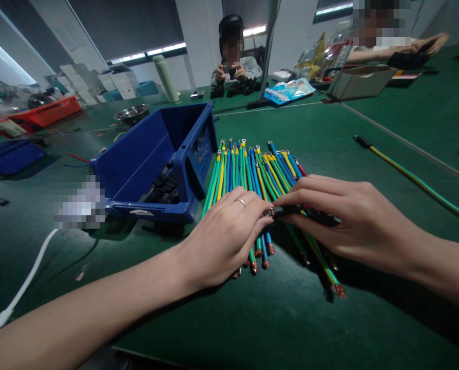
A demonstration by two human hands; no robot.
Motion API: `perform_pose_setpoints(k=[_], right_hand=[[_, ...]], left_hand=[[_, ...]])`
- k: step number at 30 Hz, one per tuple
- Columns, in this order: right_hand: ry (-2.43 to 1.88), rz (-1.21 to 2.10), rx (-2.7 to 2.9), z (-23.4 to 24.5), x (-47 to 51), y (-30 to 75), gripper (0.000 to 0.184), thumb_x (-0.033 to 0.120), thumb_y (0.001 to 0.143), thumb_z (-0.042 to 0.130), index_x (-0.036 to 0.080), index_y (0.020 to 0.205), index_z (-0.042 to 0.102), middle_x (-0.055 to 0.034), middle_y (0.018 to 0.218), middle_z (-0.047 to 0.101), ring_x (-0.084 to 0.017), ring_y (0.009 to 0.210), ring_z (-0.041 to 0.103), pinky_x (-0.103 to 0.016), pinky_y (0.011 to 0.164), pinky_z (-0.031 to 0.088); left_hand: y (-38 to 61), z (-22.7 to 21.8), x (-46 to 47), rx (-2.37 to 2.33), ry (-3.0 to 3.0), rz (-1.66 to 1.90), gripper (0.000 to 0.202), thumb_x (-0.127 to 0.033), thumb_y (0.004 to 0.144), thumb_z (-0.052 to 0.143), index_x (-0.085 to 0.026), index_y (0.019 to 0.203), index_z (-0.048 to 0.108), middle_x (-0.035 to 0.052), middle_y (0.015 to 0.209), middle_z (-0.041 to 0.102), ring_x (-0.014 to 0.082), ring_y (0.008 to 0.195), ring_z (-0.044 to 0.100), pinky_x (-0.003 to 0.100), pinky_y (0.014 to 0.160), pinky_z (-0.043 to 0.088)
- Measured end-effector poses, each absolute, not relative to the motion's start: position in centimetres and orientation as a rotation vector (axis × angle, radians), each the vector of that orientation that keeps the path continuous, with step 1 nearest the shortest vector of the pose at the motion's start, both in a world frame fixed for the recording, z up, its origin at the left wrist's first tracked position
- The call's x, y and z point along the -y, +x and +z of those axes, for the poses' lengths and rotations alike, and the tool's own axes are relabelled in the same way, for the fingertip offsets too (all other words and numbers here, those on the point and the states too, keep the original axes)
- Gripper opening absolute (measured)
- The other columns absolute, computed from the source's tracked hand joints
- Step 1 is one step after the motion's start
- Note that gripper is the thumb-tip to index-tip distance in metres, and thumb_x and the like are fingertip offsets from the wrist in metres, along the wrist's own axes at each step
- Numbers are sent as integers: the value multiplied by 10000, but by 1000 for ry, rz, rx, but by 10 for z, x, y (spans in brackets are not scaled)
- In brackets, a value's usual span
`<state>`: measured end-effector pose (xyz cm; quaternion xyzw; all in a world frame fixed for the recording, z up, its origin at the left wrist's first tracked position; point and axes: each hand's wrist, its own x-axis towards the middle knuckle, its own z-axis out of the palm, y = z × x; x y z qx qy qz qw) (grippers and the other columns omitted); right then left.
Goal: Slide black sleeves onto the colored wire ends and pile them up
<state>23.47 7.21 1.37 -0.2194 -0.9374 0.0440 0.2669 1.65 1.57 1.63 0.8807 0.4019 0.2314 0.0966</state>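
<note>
In the head view, a slim black tubular piece (287, 210) sits between my two hands, above the loose row of green, yellow and blue insulated cables (248, 169). The thumb and fingers of my right hand (345, 216) are clamped on it and hide much of its length; a dark stretch shows again beneath them, and I cannot tell whether it belongs to the same piece. The fingers of my left hand (224, 231) are pinched together at its left end, covering most of a small metal-looking tip (269, 212). That hand also hides the middle of many cables, whose silvery ring terminals (244, 142) show at the far end and bare copper strands (254, 267) at the near one.

In the deep blue plastic bin (137, 159), black pieces (162, 187) are too dark to make out singly. Left of it, a pixelated patch hides where the white cord (33, 272) leads. A single green-and-yellow cable (406, 174) is cut off by the right border.

The bin stands just beside the row, leaving me little room there. Green table (368, 329) surface stretches between the row and the single cable, and between my forearms toward the near edge.
</note>
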Motion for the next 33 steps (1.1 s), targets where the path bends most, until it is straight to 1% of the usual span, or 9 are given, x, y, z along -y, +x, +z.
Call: perform_pose_setpoints(k=[4,7,11,18,24,28,33], right_hand=[[-563,137,2504,13,-72,235,157,173,917,547,184,1026,659,-32,879,660,-152,757,617,-273,620,439],[-558,165,2489,12,-73,236,177,148,911,542,178,1044,654,-36,900,663,-147,754,625,-271,628,451],[-537,111,2508,12,-72,236,162,163,920,547,174,1042,653,-35,892,665,-147,757,630,-267,624,459],[-512,19,2516,15,-70,235,167,142,918,542,176,1033,658,-26,864,677,-151,760,645,-258,612,467],[-498,-17,2517,16,-69,236,185,134,924,537,174,1061,654,-26,865,680,-150,755,645,-259,624,477],[-442,-67,2541,17,-70,237,193,133,938,518,164,1085,639,-35,908,688,-150,784,642,-264,656,481],[-409,-126,2537,18,-70,236,175,128,943,499,154,1047,638,-42,913,698,-154,788,644,-276,663,480]], left_hand=[[15,17,-16,-1102,2704,792,261,-138,1027,382,-19,1061,611,125,934,624,219,862,526,367,799,431],[15,18,-17,-1108,2711,791,264,-138,1025,387,-15,1028,621,119,902,617,213,827,513,362,779,424],[17,19,-17,-1152,2568,774,243,-102,1010,395,-48,918,614,90,852,596,197,798,504,334,762,417],[18,21,-17,-1129,2330,756,235,-87,1007,403,-117,847,573,39,818,578,170,794,530,286,754,415],[16,23,-20,-1122,2170,697,266,-145,1032,379,-154,823,543,12,823,569,155,810,533,281,783,397],[16,26,-22,-1122,2097,635,290,-194,1046,352,-169,814,525,4,831,550,152,821,522,281,789,390],[15,27,-22,-1104,2054,604,300,-232,1042,349,-178,806,527,-1,831,532,150,818,516,281,768,397]])
